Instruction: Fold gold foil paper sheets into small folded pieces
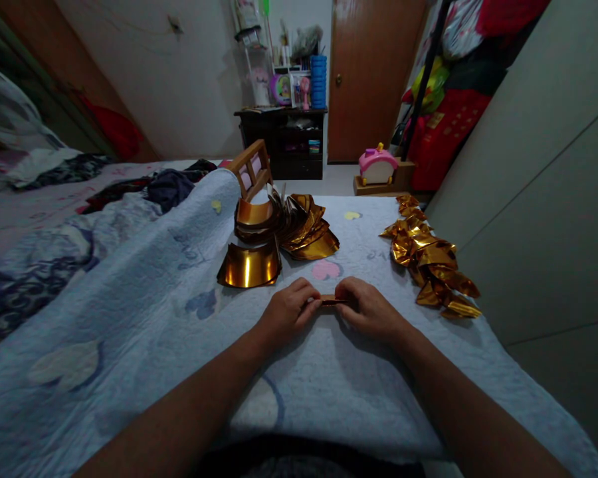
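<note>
- Left hand (293,307) and right hand (366,307) pinching a narrow brownish strip (329,301) between them, right over the blue quilt (339,392)!
- Fingertips cover both ends; whether it touches the quilt, can't tell.
- Beyond, gold sheets (250,267) overlap, hiding lower layers.
- Off right, folded gold pieces (431,255) tangle, uncountable.

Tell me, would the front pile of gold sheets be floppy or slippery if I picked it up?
The gold sheets look thin and curved, so they'd probably bend easily. Their glossy shine suggests they may be slippery.
</note>
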Tool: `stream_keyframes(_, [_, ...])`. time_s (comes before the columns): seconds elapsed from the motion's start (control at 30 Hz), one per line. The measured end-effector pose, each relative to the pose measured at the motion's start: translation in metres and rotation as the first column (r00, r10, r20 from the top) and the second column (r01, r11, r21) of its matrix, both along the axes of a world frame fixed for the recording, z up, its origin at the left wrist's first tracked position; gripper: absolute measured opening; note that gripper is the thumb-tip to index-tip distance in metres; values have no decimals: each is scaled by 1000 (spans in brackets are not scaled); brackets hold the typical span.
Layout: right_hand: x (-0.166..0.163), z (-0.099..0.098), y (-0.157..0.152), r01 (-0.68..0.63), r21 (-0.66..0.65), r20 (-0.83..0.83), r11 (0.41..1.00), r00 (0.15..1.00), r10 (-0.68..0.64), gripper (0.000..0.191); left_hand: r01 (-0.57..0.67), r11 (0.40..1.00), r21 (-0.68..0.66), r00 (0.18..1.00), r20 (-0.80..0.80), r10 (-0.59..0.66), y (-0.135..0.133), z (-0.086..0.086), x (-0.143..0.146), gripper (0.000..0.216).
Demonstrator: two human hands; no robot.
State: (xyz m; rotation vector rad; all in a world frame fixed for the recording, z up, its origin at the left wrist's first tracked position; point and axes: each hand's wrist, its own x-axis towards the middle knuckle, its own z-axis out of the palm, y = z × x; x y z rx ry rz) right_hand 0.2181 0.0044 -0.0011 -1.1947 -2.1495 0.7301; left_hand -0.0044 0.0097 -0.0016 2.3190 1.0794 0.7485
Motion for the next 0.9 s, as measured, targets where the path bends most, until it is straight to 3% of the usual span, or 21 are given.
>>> stream_keyframes(0.13, [2, 4, -1, -19, -27, -22, 999, 1000, 18, 9, -19, 998, -58, 996, 89, 24, 0, 6, 0, 21])
stream_keyframes(0.33, [3, -2, -1, -34, -76, -198, 997, 980, 19, 31, -50, 979, -199, 981, 176, 86, 2, 9, 1, 21])
stream_keyframes(0.53, [2, 0, 0, -109, -178, -324, 978, 945, 46, 18, -24, 908, -418, 935, 313, 169, 3, 6, 2, 24])
stream_keyframes(0.67, [3, 5, 0, -117, -271, -404, 955, 915, -2, 11, 90, 827, -555, 888, 421, 186, 2, 7, 0, 25])
stream_keyframes(0.9, [7, 9, 2, -94, -499, -488, 861, 852, -190, 19, 349, 612, -710, 777, 584, 235, 6, 4, -7, 48])
